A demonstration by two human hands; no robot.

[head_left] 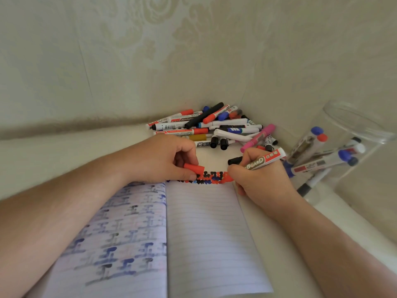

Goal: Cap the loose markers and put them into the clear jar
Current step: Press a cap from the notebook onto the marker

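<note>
My left hand [169, 158] pinches a red marker cap [194, 168] above the top edge of an open lined notebook [206, 229]. My right hand [260, 179] grips a white whiteboard marker [265, 161] with its tip down on the page, among red, black and blue scribbles [211, 178]. A loose black cap [234, 160] lies just beside my right fingers. A pile of loose markers [214, 125] sits in the corner behind both hands. The clear jar [352, 134] stands at the right with several capped markers inside.
Patterned walls close in behind and on the right, forming a corner. The notebook's left page shows ink bleeding through in blue and black marks. The pale table edge [348, 222] runs along the right below the jar.
</note>
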